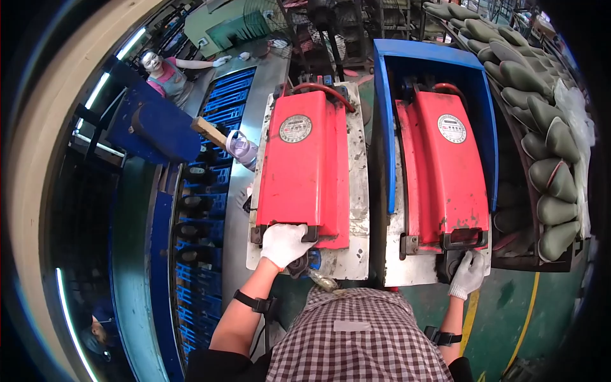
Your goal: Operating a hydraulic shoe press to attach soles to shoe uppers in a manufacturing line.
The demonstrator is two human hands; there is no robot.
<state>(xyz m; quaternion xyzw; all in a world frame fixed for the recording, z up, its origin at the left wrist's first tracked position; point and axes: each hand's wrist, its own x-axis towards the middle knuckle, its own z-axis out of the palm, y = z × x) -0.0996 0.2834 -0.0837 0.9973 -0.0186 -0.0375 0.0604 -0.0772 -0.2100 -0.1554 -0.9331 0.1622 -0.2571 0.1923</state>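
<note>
My left hand [284,245], in a white glove, is closed over the black handle [310,233] at the near end of the left machine's red cover [302,175]. My gloved right hand [468,275] is at the front of the right machine, its fingers together against a dark part [449,264] below another black handle [463,238]. What those fingers hold, if anything, is hidden. The right red cover [444,181] sits inside a blue metal hood [433,52]. Both covers are down on their metal bases and carry a round gauge-like plate.
On the left runs a conveyor with blue racks [200,254] and dark shoe-shaped pieces. A clear lidded cup [240,148] stands beside a wooden block [209,131]. Shelves of grey-green shoe forms [550,137] fill the right. A co-worker [167,79] is at the far left.
</note>
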